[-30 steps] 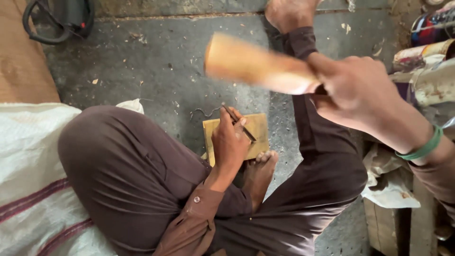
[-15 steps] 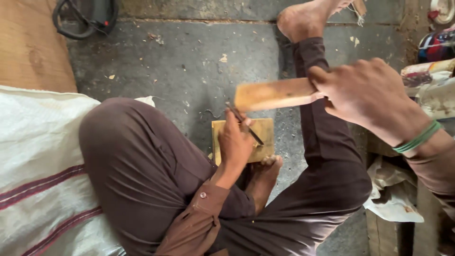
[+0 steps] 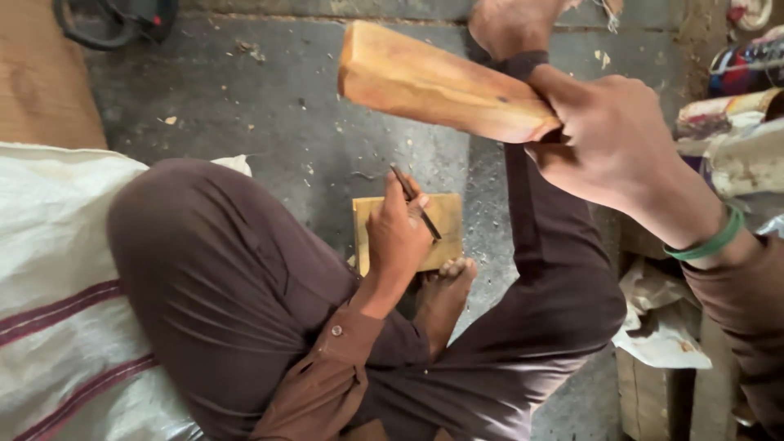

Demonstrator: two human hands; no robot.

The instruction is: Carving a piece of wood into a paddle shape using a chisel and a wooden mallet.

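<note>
Item: wooden mallet (image 3: 441,86), pale orange-brown, block-shaped with squared end. Held raised by the right hand (image 3: 608,143), fingers wrapped tight about its narrow end. Long axis runs nearly level across the view, thick end pointing to the person's left and slightly away, well above the floor.

Item: thin dark chisel (image 3: 416,202). Pinched between thumb and fingers of the left hand (image 3: 396,233), which is closed around its shaft. Long axis slants from upper left to lower right in the view; which end is the cutting tip cannot be told, since the hand covers part of it. It lies over the work piece.

Item: small flat wooden block (image 3: 445,216), yellow-tan, roughly square, lying on the grey concrete floor (image 3: 269,122) between the person's legs. A bare foot (image 3: 441,294) touches its near edge, seemingly steadying it.

Surroundings: white woven sack (image 3: 49,269) with maroon stripes under the left leg; green bangle (image 3: 710,243) on the right wrist; crumpled paper (image 3: 661,327) to the right.

Risks, judged: the chisel's struck end is slender and sits just beside the left-hand fingers, so an off-centre mallet blow may land on knuckles. A glancing strike may skid the chisel toward the bare foot. The block, held only by the foot, may shift under impact.
</note>
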